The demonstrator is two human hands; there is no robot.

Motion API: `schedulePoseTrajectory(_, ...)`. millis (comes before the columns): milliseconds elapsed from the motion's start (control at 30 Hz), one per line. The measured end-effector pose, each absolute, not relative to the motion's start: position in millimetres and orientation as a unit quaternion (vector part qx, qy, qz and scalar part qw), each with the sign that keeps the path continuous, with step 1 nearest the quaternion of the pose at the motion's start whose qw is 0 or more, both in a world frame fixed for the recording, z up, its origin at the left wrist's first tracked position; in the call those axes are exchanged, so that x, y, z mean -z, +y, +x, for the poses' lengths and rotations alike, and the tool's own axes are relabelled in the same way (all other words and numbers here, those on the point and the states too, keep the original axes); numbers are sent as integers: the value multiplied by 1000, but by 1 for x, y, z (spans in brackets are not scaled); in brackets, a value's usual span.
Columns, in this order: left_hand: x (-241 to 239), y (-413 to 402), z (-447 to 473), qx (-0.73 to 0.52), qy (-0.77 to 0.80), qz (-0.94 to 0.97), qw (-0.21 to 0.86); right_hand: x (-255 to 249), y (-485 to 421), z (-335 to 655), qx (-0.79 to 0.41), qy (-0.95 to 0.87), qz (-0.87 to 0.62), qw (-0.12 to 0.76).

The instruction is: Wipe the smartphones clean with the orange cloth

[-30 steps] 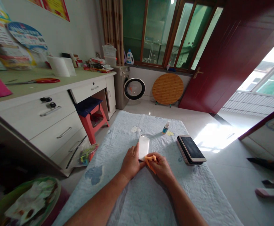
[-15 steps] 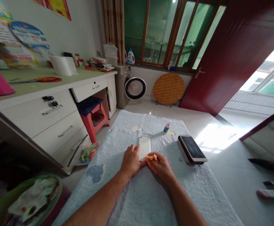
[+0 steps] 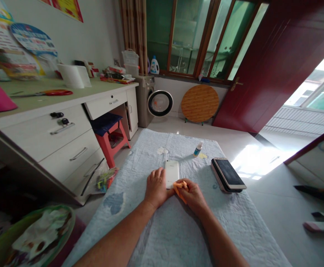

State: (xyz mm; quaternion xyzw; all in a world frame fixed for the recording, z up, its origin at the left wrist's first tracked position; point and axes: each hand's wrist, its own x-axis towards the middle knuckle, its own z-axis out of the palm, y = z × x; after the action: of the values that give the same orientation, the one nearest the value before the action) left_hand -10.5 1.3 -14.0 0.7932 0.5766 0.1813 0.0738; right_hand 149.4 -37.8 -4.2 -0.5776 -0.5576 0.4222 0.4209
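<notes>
Farthest and largest: red door (image 3: 256,70), standing open at right. Next, close in: table (image 3: 242,222), spread with pale blue quilted cover (image 3: 139,167). Beyond, on far side of room: washing machine (image 3: 143,102), round hatch swung open. Nearer, at left: red stool (image 3: 107,144), dark cloth over seat.

Left hand (image 3: 157,188): holding white phone (image 3: 172,172) at left edge, fingers close together, thumb by lower end. Right hand (image 3: 193,196): pinching orange cloth (image 3: 180,187) at lower right corner of same phone — pressure on it not possible to tell.

Right of both hands, near table edge: stack of devices (image 3: 230,172), dark screen uppermost, touched by neither hand. White phone: near middle of table, just ahead of hands, back upward, camera end farthest away. Spray bottle (image 3: 198,150): upright, beyond phone and to right, apart from fingers. Orange cloth: crumpled, bunched in right fingers, loose tail toward wrist.

Change over last second: slight. Same two holds, same corner under cloth; white phone seemingly turned a touch, faint lettering on back now visible. Read as continued attention to lower end of phone — no shift toward bottle or stack.
</notes>
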Motion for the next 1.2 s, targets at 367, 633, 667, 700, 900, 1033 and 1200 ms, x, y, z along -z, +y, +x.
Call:
schedulePoseTrajectory(367,18,2,-10,-192,569,798,55,10,-33,152,-395,-565,-577,437)
schedulePoseTrajectory(633,15,3,-10,-184,565,801,77,13,-27,148,-220,-685,-544,432)
schedulePoseTrajectory(667,15,3,-10,-183,565,800,80,13,-27,147,-215,-698,-547,408)
schedulePoseTrajectory(700,14,3,-11,-183,566,800,84,12,-27,147,-210,-708,-552,388)
schedulePoseTrajectory(900,12,4,-12,-179,561,802,104,9,-2,154,-176,-717,-590,327)
schedulePoseTrajectory(1033,11,4,-12,-175,564,800,108,8,33,161,-142,-708,-621,304)
schedulePoseTrajectory(1200,10,4,-11,-182,563,799,105,5,66,157,-100,-708,-662,224)
